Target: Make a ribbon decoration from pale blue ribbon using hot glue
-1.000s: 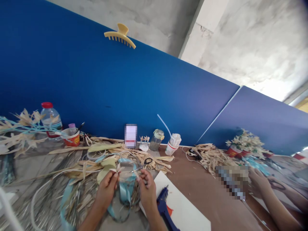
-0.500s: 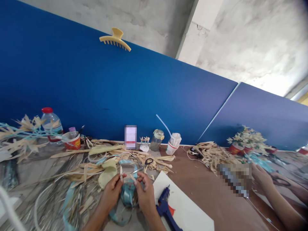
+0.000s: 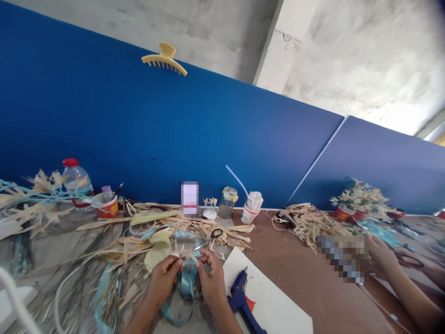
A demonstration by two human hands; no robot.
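Note:
Close together over the worktable, my left hand point(image 3: 164, 277) and my right hand point(image 3: 212, 277) both pinch with thumb and fingers. Between them is a small pale piece of dried husk point(image 3: 188, 254), its ends hidden by the fingertips. Just below the fingers a coil of light blue ribbon point(image 3: 187, 280) lies on the table. Scissors point(image 3: 216, 233) rest among dried husk strips point(image 3: 167, 214) behind my hands. A wide yellowish husk point(image 3: 157, 253) is beside my left hand.
Right of my hands, a blue glue gun point(image 3: 240, 292) lies on a white board point(image 3: 274, 297). A phone point(image 3: 189, 199), a glass jar point(image 3: 227, 202) and a cup point(image 3: 249, 213) stand along the blue partition point(image 3: 174, 125). At far right, a co-worker's hand point(image 3: 380, 253) is near scissors.
My left hand's husk end has tipped down from upright, so the pale piece now lies more level between my fingers. Both hands stay pinched, and the view has shifted slightly.

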